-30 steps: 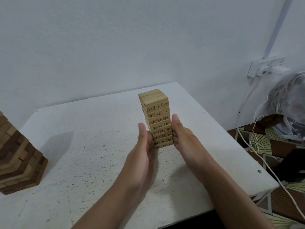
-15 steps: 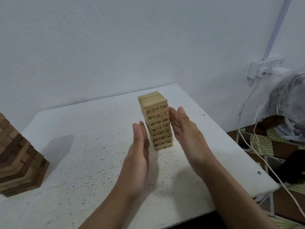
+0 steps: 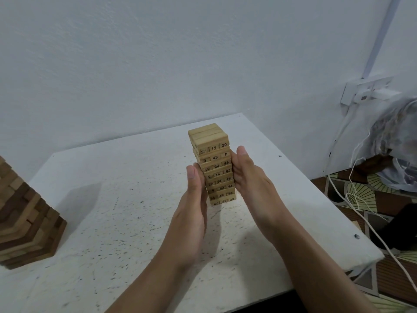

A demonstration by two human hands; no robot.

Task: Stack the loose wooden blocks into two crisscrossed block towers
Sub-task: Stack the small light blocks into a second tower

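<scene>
Blocks are all stacked now: none lies loose on the white table (image 3: 112, 222), so I judge the building done and only squaring-up left. Going left to right, one dark-and-light tower (image 3: 24, 218) stands at the far left edge, partly cut off by the frame and well apart from both hands. Next comes the left hand (image 3: 191, 213), flat and straight-fingered, its fingers pressed against the left side of the pale numbered tower (image 3: 214, 166). That tower stands upright between the palms, roughly at the table's middle. On its other side the right hand (image 3: 252, 184) lies flat against the right face, thumb reaching higher than the left one.

Half a second ago both palms stood open and clear of the stack; now they have closed in again, clasping it without curling round. It reads as patting the layers flush.

Count: two towers, two hands, no loose blocks. On the numbered tower about nine layers show printed ends, crosswise layers between.
</scene>
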